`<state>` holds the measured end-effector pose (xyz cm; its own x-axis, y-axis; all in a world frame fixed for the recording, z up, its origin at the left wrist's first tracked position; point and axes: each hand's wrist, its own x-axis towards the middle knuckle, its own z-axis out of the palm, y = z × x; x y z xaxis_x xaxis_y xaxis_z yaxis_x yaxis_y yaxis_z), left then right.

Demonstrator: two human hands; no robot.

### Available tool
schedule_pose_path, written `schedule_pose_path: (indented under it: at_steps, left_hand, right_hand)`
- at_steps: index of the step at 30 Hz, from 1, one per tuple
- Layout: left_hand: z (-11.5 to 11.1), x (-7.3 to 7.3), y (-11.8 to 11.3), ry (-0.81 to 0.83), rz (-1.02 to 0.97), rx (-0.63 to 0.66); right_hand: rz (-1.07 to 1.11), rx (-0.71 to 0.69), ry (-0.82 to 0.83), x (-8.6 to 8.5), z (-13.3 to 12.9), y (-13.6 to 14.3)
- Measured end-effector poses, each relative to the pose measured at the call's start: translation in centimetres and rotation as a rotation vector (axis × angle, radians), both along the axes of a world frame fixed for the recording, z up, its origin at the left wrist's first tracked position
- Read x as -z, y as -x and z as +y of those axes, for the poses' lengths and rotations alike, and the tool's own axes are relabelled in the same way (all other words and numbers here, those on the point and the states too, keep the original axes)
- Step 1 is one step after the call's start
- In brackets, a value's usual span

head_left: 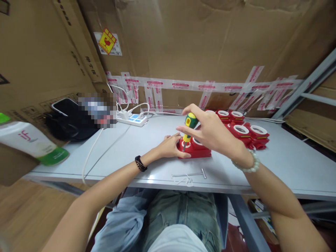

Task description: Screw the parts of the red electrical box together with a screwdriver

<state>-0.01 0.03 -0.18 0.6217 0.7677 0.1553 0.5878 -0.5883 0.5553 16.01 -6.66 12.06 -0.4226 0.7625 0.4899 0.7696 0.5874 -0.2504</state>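
On the grey table (288, 164), set against a wall of taped cardboard (210, 42), the work sits near the middle of the front edge. At the far left a black bag (70, 127) with a dark phone (64, 105) resting on it lies next to a white and green bottle (34, 141) lying on its side; a white power strip (132, 119) with cables sits behind them. To the right, a cluster of red housings (246, 133) with white rings stands stacked, well apart from the hands; whether these are finished or waiting I cannot tell.

The red part (195, 149) in hand is the same kind of piece, lying flat just in front of the person. Judging by the pile and the tool, this looks like one unit in a run, with the screw in it being driven and not yet clearly seated.

The left hand (170, 147) rests on the table touching the left end of the red part, fingers curled against it to steady it. The right hand (210, 131) is above the part, closed around the green and yellow handle of a screwdriver (189, 127) held nearly upright, its tip down on the left side of the part, close beside the left fingers.

Nearer the table edge lie a thin metal rod (187, 174) and a bit of white wire (183, 180), untouched.
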Motion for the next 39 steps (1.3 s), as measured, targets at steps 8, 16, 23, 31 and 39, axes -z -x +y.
schedule_pose_path:
  at_steps: [8, 16, 23, 31, 39]
  left_hand:
    - [-0.1, -0.1, 0.0, -0.030, -0.009, -0.007]
    - [0.0, 0.1, 0.0, -0.032, 0.039, -0.016]
    - [-0.1, -0.2, 0.0, -0.024, 0.029, -0.006]
    - [-0.2, -0.3, -0.1, -0.038, 0.029, -0.014]
    - [-0.1, -0.1, 0.0, -0.071, 0.040, -0.005]
  right_hand:
    - [0.077, -0.322, 0.194, -0.8, 0.6, -1.3]
    - [0.162, 0.092, -0.032, 1.0, 0.3, 0.8]
    - [0.250, 0.146, -0.057, 2.2, 0.8, 1.1]
    - [0.267, -0.491, 0.462, -0.1, 1.6, -2.0]
    - [0.331, -0.236, 0.224, 0.9, 1.4, -0.7]
